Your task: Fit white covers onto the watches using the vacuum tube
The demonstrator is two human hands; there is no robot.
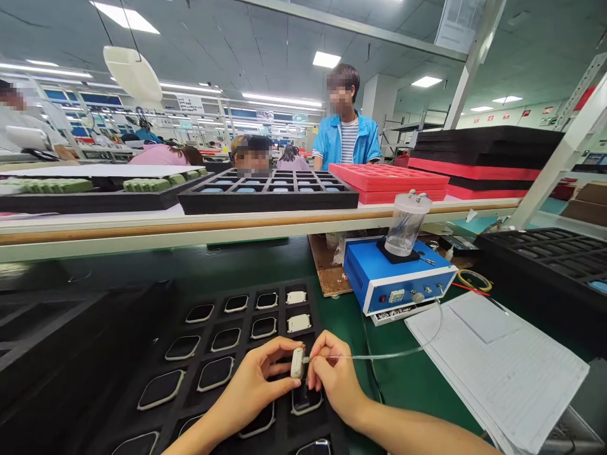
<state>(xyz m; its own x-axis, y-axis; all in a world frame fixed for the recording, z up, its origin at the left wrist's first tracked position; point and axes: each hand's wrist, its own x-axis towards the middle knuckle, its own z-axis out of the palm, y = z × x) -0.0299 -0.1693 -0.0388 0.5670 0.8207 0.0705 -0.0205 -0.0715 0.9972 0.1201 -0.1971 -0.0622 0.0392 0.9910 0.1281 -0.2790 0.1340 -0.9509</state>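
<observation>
A person's bare left hand (258, 376) is gripping a small off-white, rounded, watch-like case (297, 364) above a black foam compartment tray (205, 341), index finger lying over its far end and thumb pressing its near end, so that the case is standing edge-on between them. The bare right hand (336, 379) is pinching a thin, clear, flexible tube (386, 356) close to its pale tip, thumb and forefinger closed on it and the other fingers curling beneath; the tip is pointing at the flank of the case, though I cannot tell whether it is touching. Below and to the left, dark-faced, rounded-square pieces with pale rims (215, 373) are lying in the tray's pockets, while two off-white pieces (298, 323) are occupying pockets at the far end of the right-hand column. The tube is curving away to the front of a blue box-shaped instrument with a white-edged panel (379, 272), on which a clear plastic cylinder (403, 234) is standing upright. White printed sheets (516, 360) are lying on the green bench top to the right. Behind the shelf, where stacked red foam trays (389, 183) are resting, a person in a bright blue jacket (367, 139) is standing.
</observation>
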